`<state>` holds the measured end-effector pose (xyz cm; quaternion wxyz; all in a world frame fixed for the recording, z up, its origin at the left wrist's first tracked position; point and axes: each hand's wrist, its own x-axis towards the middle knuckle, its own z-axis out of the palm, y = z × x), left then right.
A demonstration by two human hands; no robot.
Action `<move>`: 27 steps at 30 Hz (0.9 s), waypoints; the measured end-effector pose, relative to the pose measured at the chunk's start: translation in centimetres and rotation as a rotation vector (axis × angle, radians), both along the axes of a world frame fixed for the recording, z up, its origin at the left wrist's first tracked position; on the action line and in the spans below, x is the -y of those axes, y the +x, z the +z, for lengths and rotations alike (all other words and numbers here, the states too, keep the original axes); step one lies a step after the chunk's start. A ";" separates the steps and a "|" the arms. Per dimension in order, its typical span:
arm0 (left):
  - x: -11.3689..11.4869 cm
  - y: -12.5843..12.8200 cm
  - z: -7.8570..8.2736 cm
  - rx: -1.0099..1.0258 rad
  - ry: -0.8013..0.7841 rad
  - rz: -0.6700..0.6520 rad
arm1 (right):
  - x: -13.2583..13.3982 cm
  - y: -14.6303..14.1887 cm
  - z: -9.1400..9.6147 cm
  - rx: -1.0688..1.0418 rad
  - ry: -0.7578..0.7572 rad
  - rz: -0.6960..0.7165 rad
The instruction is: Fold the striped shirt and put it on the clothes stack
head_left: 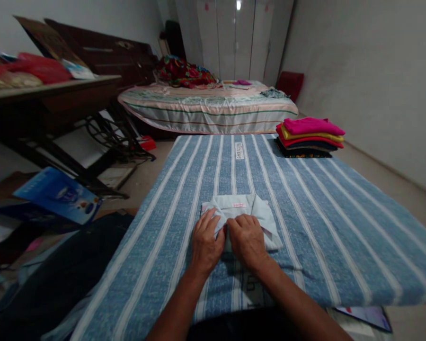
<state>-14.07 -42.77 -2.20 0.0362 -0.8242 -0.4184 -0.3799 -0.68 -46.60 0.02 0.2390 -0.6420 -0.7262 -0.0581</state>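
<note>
A pale grey collared shirt (266, 220) lies folded on the blue-and-white striped cloth, its collar away from me and a small pinkish label inside the neck. My left hand (206, 241) rests on the left side of the collar. Its fingers lie flat on the fabric, with the thumb apart from them near the middle. Close beside it, my right hand (247, 239) has curled fingers closed on the shirt front just below the neck opening. Those fingertips are partly hidden, and both hands cover the lower part of the shirt.
A stack of folded clothes (310, 137) sits at the table's far right corner. The striped cloth (326, 227) covers the table. Behind stands a bed (213, 106). To the left are a treadle table (57, 87), a blue box (62, 194) and dark clothing (67, 265).
</note>
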 end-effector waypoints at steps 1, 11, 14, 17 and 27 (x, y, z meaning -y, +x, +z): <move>0.1 -0.1 -0.1 -0.001 -0.012 0.004 | 0.0 0.0 -0.1 0.005 -0.006 0.006; -0.6 0.6 2.5 -0.003 -0.036 0.068 | 0.1 0.2 -0.6 0.032 -0.001 0.046; -2.6 1.3 4.3 -0.103 -0.135 0.062 | 0.1 0.2 -0.6 0.040 -0.006 0.049; -4.8 1.8 5.4 -0.247 -0.331 0.074 | 0.1 0.2 -0.6 0.040 -0.027 0.060; -8.6 1.3 5.2 -0.071 -0.678 -0.023 | -0.2 0.9 0.8 -0.030 -0.015 0.113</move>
